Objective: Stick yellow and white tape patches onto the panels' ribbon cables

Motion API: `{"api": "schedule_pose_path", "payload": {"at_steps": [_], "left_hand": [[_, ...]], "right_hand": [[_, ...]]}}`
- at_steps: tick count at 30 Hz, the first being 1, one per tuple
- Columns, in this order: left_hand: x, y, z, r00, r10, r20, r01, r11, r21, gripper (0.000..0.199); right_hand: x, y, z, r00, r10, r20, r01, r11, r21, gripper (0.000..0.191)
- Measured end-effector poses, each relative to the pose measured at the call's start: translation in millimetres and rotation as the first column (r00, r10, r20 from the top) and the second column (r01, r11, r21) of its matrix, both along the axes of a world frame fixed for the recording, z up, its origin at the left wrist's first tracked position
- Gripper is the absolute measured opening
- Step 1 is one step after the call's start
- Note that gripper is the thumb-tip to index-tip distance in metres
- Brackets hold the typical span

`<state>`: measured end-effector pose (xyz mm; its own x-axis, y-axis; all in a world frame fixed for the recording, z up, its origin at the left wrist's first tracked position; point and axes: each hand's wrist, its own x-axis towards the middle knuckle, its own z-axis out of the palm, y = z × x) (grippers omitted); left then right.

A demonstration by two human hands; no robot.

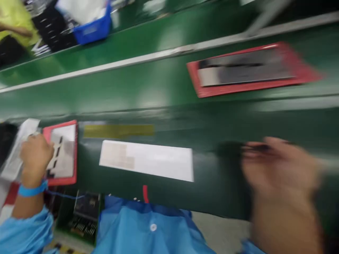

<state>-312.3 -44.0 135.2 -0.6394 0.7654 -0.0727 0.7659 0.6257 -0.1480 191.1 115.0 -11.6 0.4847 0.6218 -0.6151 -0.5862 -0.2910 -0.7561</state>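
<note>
My left hand (36,155), with a blue band at the wrist, is at the far left, closed, beside a red tray (75,151) that bears a light panel with dark marks (63,151). Whether its fingers hold anything is hidden. At the right, my right hand (278,165) is blurred, its fingers curled round something small and dark that I cannot make out. Between my hands a white strip (164,160) with beige patches lies on the green table (212,127). A yellow strip (119,131) lies just beyond it.
Another red tray (194,76) holding a grey panel (254,67) lies at the back right. A metal rail (111,66) crosses the table. Beyond it are a blue bin (92,31) and a person in yellow (18,21). A green crate (63,218) stands below the table's front edge.
</note>
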Motion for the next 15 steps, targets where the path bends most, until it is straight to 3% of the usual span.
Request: {"api": "schedule_pose_path", "payload": {"at_steps": [1, 3, 5, 7, 10, 13, 15], "left_hand": [[16.6, 30.9, 3.5, 0.995, -0.071, -0.064, 0.073, 0.997, 0.026, 0.054], [61.6, 103.4, 2.9, 0.935, -0.353, -0.042, 0.352, 0.936, -0.014, 0.059], [118.4, 181.5, -3.2, 0.788, -0.612, 0.069, 0.613, 0.79, 0.005, 0.053], [177.7, 255.6, -8.5, 0.63, -0.763, 0.145, 0.765, 0.642, 0.055, 0.047], [256.1, 358.6, -13.4, 0.499, -0.853, 0.152, 0.84, 0.519, 0.157, 0.035], [314.9, 458.7, -23.0, 0.441, -0.881, 0.173, 0.852, 0.471, 0.229, 0.027], [335.4, 507.5, -31.8, 0.426, -0.876, 0.225, 0.84, 0.476, 0.261, 0.044]], "right_hand": [[9.9, 2.0, 4.4, 1.0, 0.01, 0.014, -0.011, 0.999, 0.042, 0.021], [16.4, 7.6, 9.5, 0.998, 0.06, 0.024, -0.063, 0.992, 0.113, 0.024], [10.4, 11.9, 14.6, 0.994, 0.102, 0.043, -0.107, 0.981, 0.16, 0.024], [-0.5, 12.3, 22.7, 0.989, 0.129, 0.069, -0.14, 0.972, 0.189, 0.022], [-10.9, 24.3, 28.4, 0.974, 0.208, 0.087, -0.223, 0.946, 0.235, 0.025], [-2.0, 57.6, 17.8, 0.957, 0.269, 0.11, -0.29, 0.913, 0.289, 0.027], [4.4, 72.0, 7.9, 0.952, 0.277, 0.13, -0.305, 0.897, 0.319, 0.031]]}}
